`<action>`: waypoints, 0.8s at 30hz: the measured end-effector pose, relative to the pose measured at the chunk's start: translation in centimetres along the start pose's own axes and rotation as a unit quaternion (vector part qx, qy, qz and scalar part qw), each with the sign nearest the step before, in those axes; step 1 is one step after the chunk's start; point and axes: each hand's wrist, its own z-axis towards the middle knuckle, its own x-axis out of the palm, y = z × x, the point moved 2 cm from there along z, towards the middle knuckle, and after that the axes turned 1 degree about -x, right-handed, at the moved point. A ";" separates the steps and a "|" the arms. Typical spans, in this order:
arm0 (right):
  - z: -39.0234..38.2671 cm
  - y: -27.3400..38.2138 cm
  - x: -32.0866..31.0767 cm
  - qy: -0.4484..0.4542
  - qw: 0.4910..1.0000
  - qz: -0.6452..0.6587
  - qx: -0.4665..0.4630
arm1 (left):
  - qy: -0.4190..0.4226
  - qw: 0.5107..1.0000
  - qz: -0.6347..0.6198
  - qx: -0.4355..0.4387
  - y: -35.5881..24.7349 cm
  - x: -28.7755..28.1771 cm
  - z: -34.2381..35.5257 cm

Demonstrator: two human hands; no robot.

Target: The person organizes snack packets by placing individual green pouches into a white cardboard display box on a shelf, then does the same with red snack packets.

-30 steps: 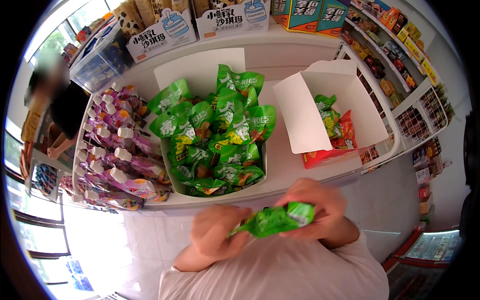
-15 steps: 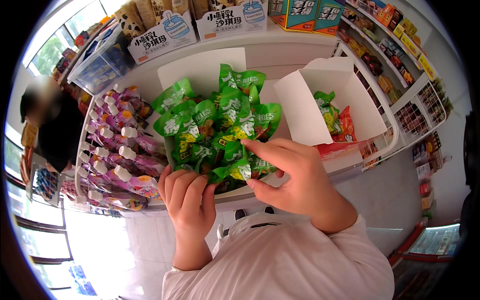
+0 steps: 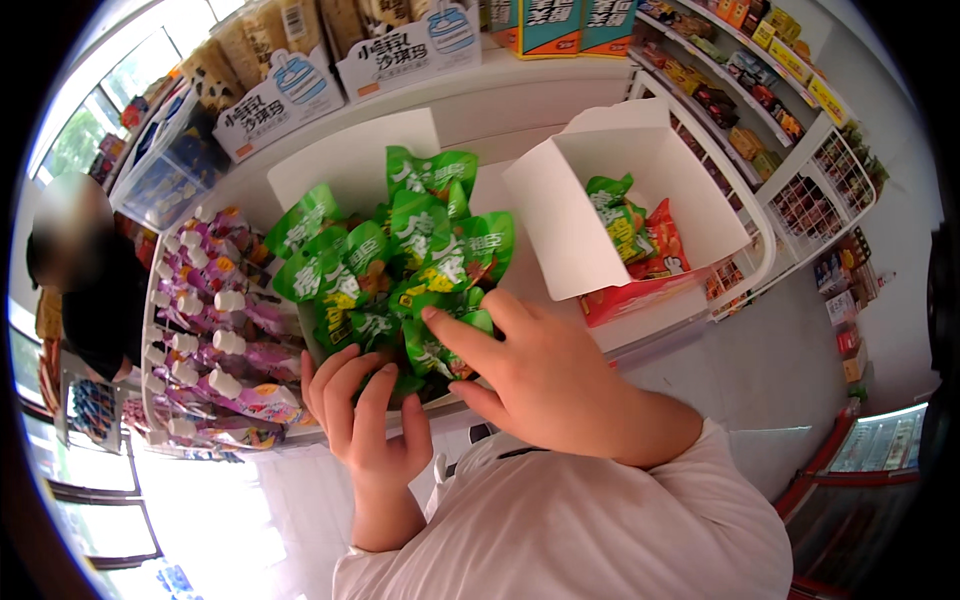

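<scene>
Green snack packets (image 3: 420, 225) are heaped in a carton, whose white raised flap (image 3: 350, 150) shows behind them. My right hand (image 3: 550, 370) reaches in from the right and has one of the front packets (image 3: 428, 350) between its index finger and thumb. At the carton's front left corner is my left hand (image 3: 365, 425), its fingers bent and apart, the tips by the lowest packets. Nothing shows in its grasp. The carton's front wall is mostly hidden by my hands. To the right, a white open box (image 3: 575, 225) contains a few green and red packets (image 3: 665, 245).
Purple pouches with white caps (image 3: 225, 340) fill the left of the white-railed shelf. Behind stand a clear plastic bin (image 3: 170, 165), display boxes of wrapped bars (image 3: 285, 100) and teal-orange boxes (image 3: 550, 25). A person in black (image 3: 95, 280) is at the far left; a wire basket (image 3: 820, 190) hangs right.
The shelf and its goods have shifted left in the view. My left hand's fingers have spread, with the thumb farther off. My right hand has moved with the front packet, lower in the carton.
</scene>
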 end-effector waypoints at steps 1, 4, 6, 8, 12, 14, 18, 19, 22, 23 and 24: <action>-0.5 0.0 -0.2 0.000 1.000 0.025 0.006 | -0.004 1.000 0.009 0.001 -0.2 0.0 -0.1; -2.1 -0.8 -2.6 -0.089 0.990 0.107 0.036 | -0.026 0.999 0.017 0.021 -0.4 0.5 -0.5; -3.3 -1.9 -5.5 -0.175 0.979 0.094 0.039 | -0.047 0.998 0.042 0.030 -0.4 0.2 -1.4; -3.7 -3.7 -10.1 -0.233 0.970 0.005 0.076 | -0.068 0.996 0.037 0.045 -0.6 -0.1 -1.4; -0.3 -12.3 -13.6 -0.049 0.989 -0.030 0.137 | -0.096 0.993 0.024 0.069 -1.9 0.6 -1.1; 0.1 -15.9 -11.5 0.076 0.986 -0.028 0.144 | -0.099 0.992 0.008 0.080 -2.6 0.9 -1.0; 1.8 -14.6 -10.4 0.201 0.964 -0.051 0.169 | -0.100 0.990 -0.005 0.096 -3.3 1.4 -1.2; 1.8 -13.4 -10.7 0.237 0.946 -0.052 0.214 | -0.100 0.991 -0.007 0.090 -3.4 1.5 -1.2; 0.6 -16.5 -9.1 0.109 0.989 -0.069 0.066 | -0.106 0.991 -0.020 0.077 -3.8 1.7 -0.8; 1.0 -16.7 -9.2 0.093 0.991 -0.073 0.058 | -0.116 0.991 -0.020 0.070 -3.9 1.8 -0.7; 1.2 -16.7 -9.5 0.114 0.988 -0.055 0.088 | -0.126 0.990 -0.020 0.064 -3.9 1.8 -0.6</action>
